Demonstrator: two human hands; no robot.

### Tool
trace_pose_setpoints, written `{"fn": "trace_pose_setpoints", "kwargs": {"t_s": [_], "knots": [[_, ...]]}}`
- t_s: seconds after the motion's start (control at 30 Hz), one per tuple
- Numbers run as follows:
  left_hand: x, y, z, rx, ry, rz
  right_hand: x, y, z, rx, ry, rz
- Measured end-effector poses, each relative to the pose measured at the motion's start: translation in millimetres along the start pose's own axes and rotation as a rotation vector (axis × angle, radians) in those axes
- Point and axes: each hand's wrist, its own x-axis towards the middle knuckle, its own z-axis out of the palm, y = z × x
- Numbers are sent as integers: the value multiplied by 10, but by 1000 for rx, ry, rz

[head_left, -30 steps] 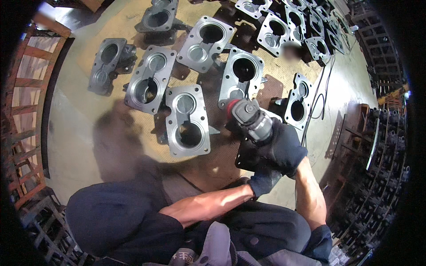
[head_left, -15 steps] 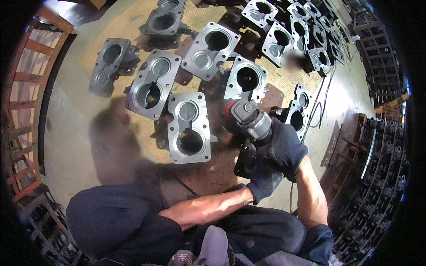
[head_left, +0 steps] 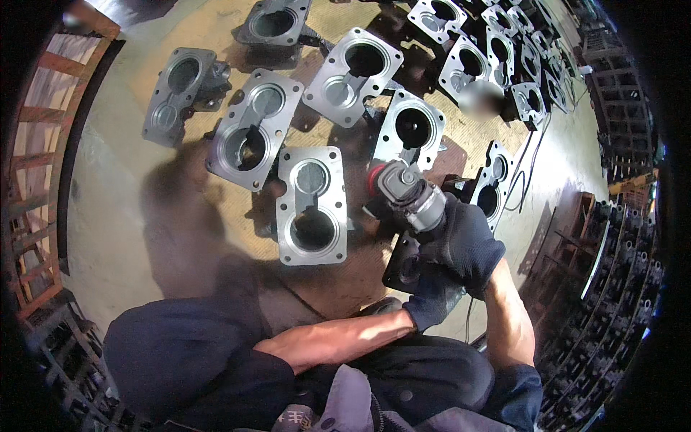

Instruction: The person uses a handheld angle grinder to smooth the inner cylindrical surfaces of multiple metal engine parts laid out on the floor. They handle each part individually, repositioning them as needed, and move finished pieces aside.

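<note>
My right hand (head_left: pixel 471 241), in a dark glove, is wrapped round the body of an angle grinder (head_left: pixel 414 193). Just below it my left hand (head_left: pixel 433 294), gloved too, is closed at the tool's rear; its fingers are partly hidden. The grinder's head, with a red disc edge, sits at the near end of a grey metal casting (head_left: pixel 430 119), one of several with two round bores. Whether the disc touches it I cannot tell. A darker casting (head_left: pixel 404 265) lies beside my left hand. Left of the grinder stands another flat-faced casting (head_left: pixel 337 210).
More castings (head_left: pixel 248 133) spread over a tan mat (head_left: pixel 324 14) toward the far side. A black cable (head_left: pixel 531 155) runs along the floor at the right. Wooden crates (head_left: pixel 43 169) line the left edge, and racks of dark parts (head_left: pixel 612 288) fill the right.
The view has shifted slightly, so the castings sit a little differently in the picture. Both hands stay on the grinder, which remains by the same casting's near end.
</note>
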Motion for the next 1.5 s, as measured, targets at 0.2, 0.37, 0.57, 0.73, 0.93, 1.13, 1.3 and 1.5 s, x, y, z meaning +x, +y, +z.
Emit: {"fn": "trace_pose_setpoints", "kwargs": {"t_s": [0.2,0.37,0.57,0.73,0.93,1.13,1.3,1.5], "knots": [[-84,853,498,963,-83,-16,126,145,-81,92,97,81],[-109,991,467,880,-89,-145,182,174,60,-21,116,-138],[147,-174,-430,-643,-31,-165,81,-52,-53,76,-74,80],[504,1389,476,474,-16,29,709,245,-264,49,181,-67],[572,1614,834,1174,-107,136,559,413,-523,26,188,87],[1,632,373,980,-42,143,-68,342,64,-3,118,-85],[-482,230,320,813,-34,-49,-444,185,29,198,-81,248],[118,60,-12,425,-56,-27,-252,604,-3,370,101,199]]}}
